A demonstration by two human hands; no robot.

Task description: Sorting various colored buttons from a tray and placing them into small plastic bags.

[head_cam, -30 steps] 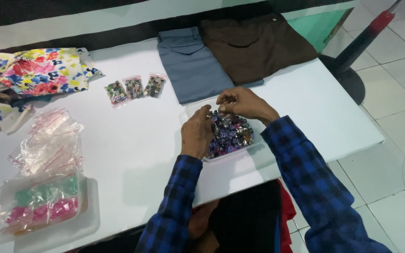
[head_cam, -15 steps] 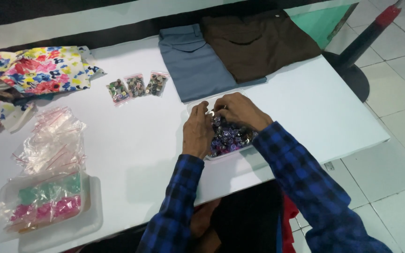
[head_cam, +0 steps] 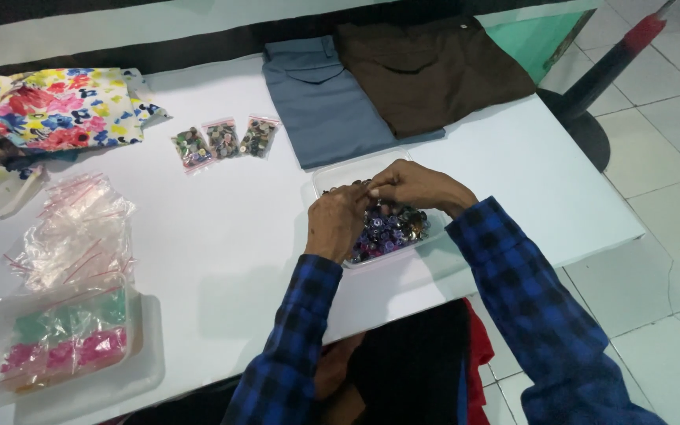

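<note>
We are sorting small mixed-colour buttons [head_cam: 387, 232] in the clear plastic tray [head_cam: 340, 169] on the white desk [head_cam: 222, 236]. Our left hand [head_cam: 336, 220] and right hand [head_cam: 415, 185] meet above it, fingers pinched on something too small to tell. Judging by this, the next move needs a fine pinch.

Fingertips [head_cam: 369, 189] now together above buttons [head_cam: 391, 230]
</note>
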